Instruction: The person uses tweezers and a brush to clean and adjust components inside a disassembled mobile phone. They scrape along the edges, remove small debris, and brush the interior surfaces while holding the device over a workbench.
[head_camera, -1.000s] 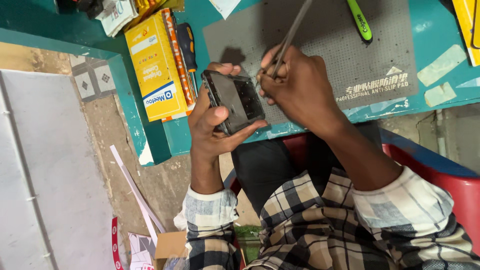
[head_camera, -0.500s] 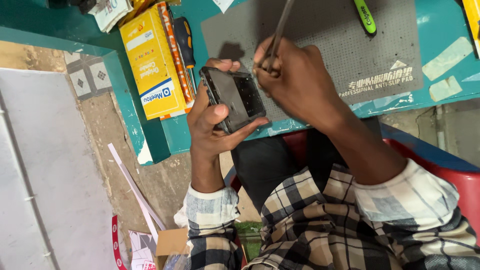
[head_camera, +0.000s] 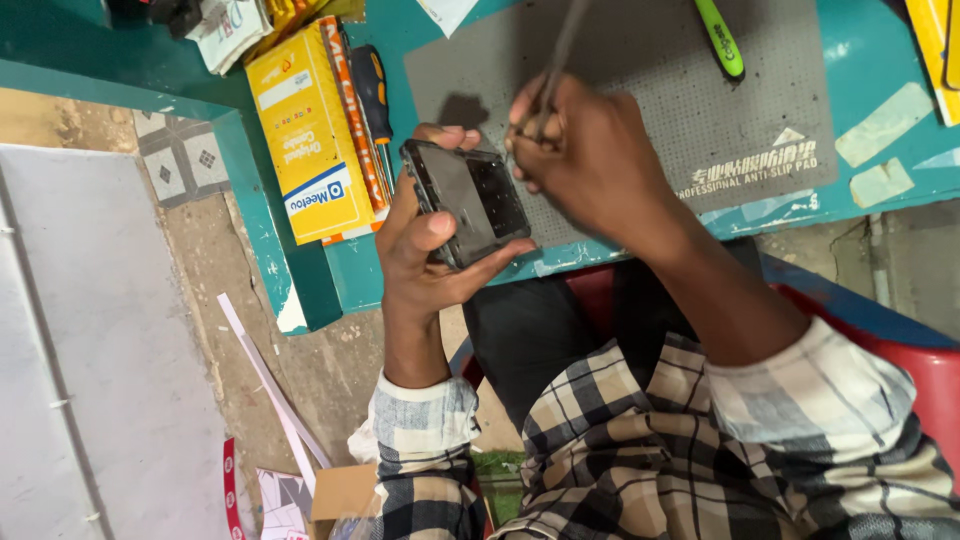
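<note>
Here the left hand (head_camera: 425, 250) is clamped around a dark phone (head_camera: 468, 200) lying slantwise just left of the right hand (head_camera: 585, 165), whose fingers pinch what looks like blurred metal tweezers (head_camera: 558, 55) pointing away above its top edge.

Two hands are in view: the left hand (head_camera: 425, 250) grips one dark phone (head_camera: 468, 200), the right hand (head_camera: 590, 160) one thin metal tool (head_camera: 560, 50). Just left of the left hand lie one yellow box (head_camera: 305, 140) and one screwdriver (head_camera: 372, 100); beyond the right hand lie one grey mat (head_camera: 700, 110) and one green tool (head_camera: 720, 38).
</note>
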